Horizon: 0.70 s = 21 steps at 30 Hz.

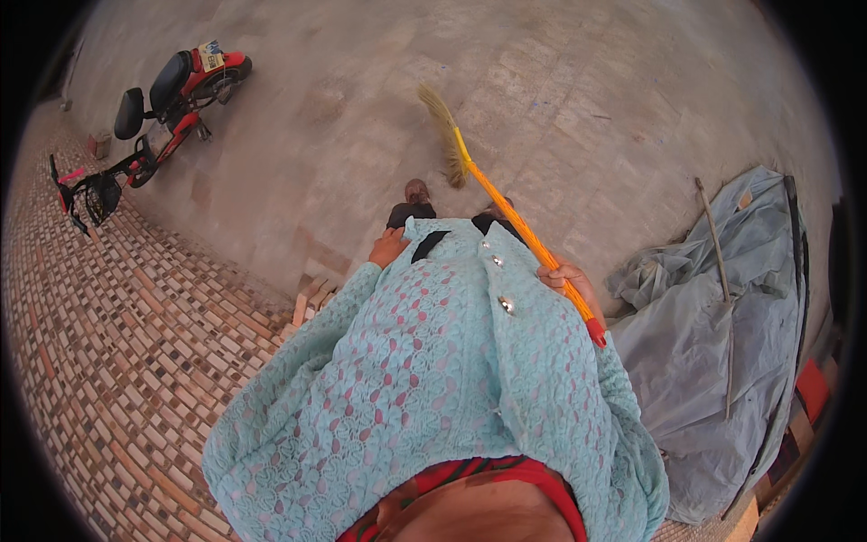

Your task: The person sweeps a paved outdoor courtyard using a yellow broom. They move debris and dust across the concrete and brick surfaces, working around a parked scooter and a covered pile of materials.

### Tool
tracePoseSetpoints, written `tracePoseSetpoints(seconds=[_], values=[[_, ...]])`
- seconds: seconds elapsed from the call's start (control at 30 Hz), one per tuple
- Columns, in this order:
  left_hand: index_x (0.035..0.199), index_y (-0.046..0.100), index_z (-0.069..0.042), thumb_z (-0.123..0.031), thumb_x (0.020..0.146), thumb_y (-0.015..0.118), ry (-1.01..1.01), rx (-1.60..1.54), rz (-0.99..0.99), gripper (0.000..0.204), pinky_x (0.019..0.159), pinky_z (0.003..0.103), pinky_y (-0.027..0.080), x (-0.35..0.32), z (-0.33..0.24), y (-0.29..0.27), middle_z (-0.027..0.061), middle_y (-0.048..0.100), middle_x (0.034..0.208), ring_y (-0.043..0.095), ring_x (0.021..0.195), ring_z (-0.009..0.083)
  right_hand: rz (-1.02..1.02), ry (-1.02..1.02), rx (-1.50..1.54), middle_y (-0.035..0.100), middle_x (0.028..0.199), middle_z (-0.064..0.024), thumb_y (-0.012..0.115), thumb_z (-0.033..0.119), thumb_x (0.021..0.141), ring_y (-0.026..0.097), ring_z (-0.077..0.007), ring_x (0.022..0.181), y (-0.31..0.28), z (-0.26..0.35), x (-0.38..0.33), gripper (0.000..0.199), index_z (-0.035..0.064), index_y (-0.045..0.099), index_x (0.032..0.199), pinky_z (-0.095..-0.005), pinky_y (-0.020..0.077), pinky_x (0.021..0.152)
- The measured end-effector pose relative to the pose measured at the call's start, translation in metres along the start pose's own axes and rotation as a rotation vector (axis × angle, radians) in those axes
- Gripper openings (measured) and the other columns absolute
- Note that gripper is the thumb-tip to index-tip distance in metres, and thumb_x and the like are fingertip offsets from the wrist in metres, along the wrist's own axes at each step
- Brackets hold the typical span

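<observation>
Ground [560,63]: grey paving is spreading across the far side.
Bricks [117,343]: small pale and reddish blocks are filling the near left.
Scooter [185,122]: red with a black seat, it is standing at far left, its handlebars [72,194] lying beside the bricks.
Cardigan [424,343]: light blue openwork with shiny buttons, it is covering the near middle.
Broom [510,217]: it is slanting just right of the middle, from far left to near right, partly over the cardigan.
Bristles [440,113]: straw-coloured, they are spreading at the far end, beyond the left shoe [417,191]; whether they are touching the ground cannot be told.
Right hand [564,274]: it is gripping the orange handle, fingers curled round it, with the red cap [596,332] sticking out on the near side.
Left hand [388,247]: it is resting at the cardigan's hem, fingers partly curled; whether it is pinching the cloth cannot be told.
Sheet [686,361]: grey and crumpled, it is lying at right.
Stick [715,239]: thin and brown, it is resting on the sheet.
</observation>
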<state>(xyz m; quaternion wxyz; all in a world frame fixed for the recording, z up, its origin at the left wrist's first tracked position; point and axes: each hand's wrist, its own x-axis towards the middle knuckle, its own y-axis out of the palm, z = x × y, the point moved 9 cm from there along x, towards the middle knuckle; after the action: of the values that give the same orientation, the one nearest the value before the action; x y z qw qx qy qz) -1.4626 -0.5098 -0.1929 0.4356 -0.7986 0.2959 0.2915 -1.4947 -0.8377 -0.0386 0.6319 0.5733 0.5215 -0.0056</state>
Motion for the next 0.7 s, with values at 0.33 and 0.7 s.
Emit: tracePoseSetpoints(seconds=[0.33,0.7], values=[[0.114,0.041,-0.010,-0.035,0.077,0.044,-0.037,-0.080,-0.082,0.045,0.083,0.041,0.035,-0.012,0.012,0.010,0.0156,0.042,0.113,0.044,0.101,0.0328,-0.101,-0.193,0.161,0.040,0.067,-0.0049,0.041,-0.004,0.072,0.040,-0.0076,0.047,-0.056,0.119,0.006,0.024,-0.0008,0.036,0.095,-0.0183,0.0377,0.038],[0.120,0.037,-0.010,-0.036,0.078,0.043,-0.082,-0.156,-0.097,0.050,0.091,0.039,0.029,-0.017,0.018,0.013,0.0172,0.034,0.123,0.033,0.113,0.0305,-0.189,-0.489,-0.420,0.038,0.066,-0.0028,0.042,-0.005,0.069,0.038,-0.0065,0.049,0.046,0.131,0.014,0.046,0.0124,0.033,0.110,-0.0174,0.0355,0.039]])
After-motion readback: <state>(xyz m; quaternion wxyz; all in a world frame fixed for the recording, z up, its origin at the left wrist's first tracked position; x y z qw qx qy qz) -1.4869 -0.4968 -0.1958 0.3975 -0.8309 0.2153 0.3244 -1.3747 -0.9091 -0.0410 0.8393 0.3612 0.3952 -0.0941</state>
